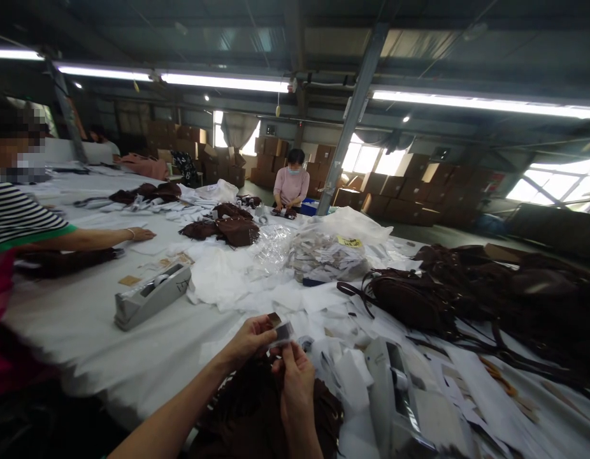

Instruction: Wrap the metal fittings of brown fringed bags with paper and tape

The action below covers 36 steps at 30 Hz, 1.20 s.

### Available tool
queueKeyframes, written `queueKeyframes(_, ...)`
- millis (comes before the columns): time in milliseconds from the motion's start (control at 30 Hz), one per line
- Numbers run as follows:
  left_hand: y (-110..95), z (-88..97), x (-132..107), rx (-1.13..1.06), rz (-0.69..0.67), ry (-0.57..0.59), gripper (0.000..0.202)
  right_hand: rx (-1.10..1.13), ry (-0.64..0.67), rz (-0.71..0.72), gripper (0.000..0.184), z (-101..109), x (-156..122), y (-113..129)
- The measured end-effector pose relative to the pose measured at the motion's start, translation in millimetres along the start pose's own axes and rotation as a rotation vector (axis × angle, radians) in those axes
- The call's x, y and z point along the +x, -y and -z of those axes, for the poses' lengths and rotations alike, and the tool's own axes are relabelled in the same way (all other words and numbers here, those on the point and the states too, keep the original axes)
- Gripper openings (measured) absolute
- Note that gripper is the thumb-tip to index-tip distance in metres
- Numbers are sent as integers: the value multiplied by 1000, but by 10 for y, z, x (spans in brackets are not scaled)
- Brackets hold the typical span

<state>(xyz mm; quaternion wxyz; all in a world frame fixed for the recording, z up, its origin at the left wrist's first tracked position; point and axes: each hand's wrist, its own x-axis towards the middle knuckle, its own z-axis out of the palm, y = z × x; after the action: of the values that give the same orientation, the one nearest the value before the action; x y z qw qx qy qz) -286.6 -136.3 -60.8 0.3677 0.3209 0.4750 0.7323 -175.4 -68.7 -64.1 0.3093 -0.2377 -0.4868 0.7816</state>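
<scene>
My left hand (250,341) pinches a small dark tag (284,332) that seems to have clear plastic around it. A second small brown piece (274,319) sticks up by the same fingertips. From below, my right hand (295,373) is closed with thumb and fingers at the lower edge of the clear plastic. Under both hands lies a dark brown bag (247,414), partly hidden by my forearms. A grey tape dispenser (385,389) stands to the right of my right hand, among white paper sheets.
Another grey tape dispenser (154,293) stands to the left on the white-covered table (85,344). Dark brown bags (410,296) are heaped at right. A plastic bag of tags (328,252) sits mid-table. One co-worker's arm (99,238) reaches in from the left; another person (292,185) works opposite.
</scene>
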Motion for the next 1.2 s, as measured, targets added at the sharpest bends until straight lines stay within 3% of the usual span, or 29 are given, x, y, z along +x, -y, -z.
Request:
queueKeyframes(167, -4, 41, 9, -6, 36, -38, 36, -281, -143, 93, 33, 1, -47, 29)
queueKeyframes(333, -19, 48, 9, -34, 65, -20, 34, -414, -234, 259, 34, -4, -129, 54)
queueKeyframes(400, -24, 66, 15, -60, 77, -26, 33, -494, -199, 359, 35, 26, -126, 38)
queueKeyframes(600, -52, 145, 14, -124, 97, -29, 32, -738, 80, 645, 27, 187, -29, 96)
queueKeyframes(700, -78, 145, 1, -94, 129, -1, 32, -795, 100, 755, 17, 214, 8, 187)
queueKeyframes(867, -162, 147, 8, 10, 152, 66, 33, -915, 121, 886, 17, 205, 92, 331)
queueKeyframes(1000, -188, 141, 33, 187, 128, 126, 31, -965, 236, 863, 17, 221, 194, 381)
queueKeyframes(1200, -129, 47, 67, 444, 15, 37, 15, -920, 283, 641, 14, 230, 274, 390)
